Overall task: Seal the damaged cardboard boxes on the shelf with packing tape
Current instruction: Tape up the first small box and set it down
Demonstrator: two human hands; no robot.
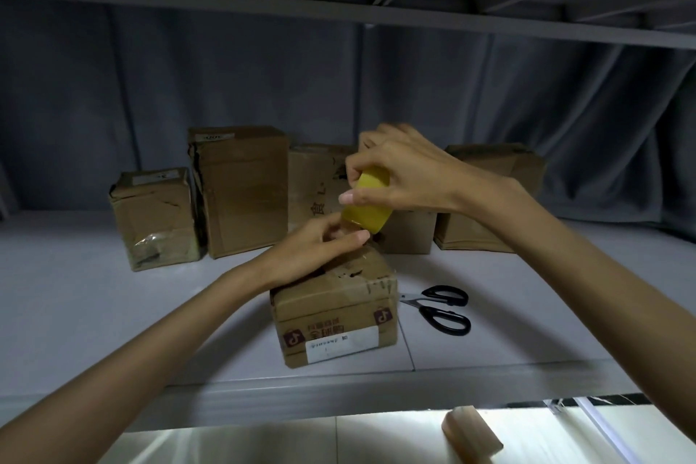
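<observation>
tape roll (364,204): my right hand (406,177) covers its upper side, so i can't see its core.
tape end: hidden under my left hand (320,249); can't tell if it's pulled free.
front box (335,309) top: my left hand hides part of the torn flap.
middle back box (320,185): half behind my hands.
scissors (438,307): blade tips hidden behind the front box.
label print: too small to read.
object by floor (470,433): unclear what it is.

The shelf bay (113,294) is dim and bluish, its upper part in deep shadow. Bright light falls on the floor (263,441) below, perhaps with glare. Wide-angle bending curves the edges; detail is soft and slightly grainy.
</observation>
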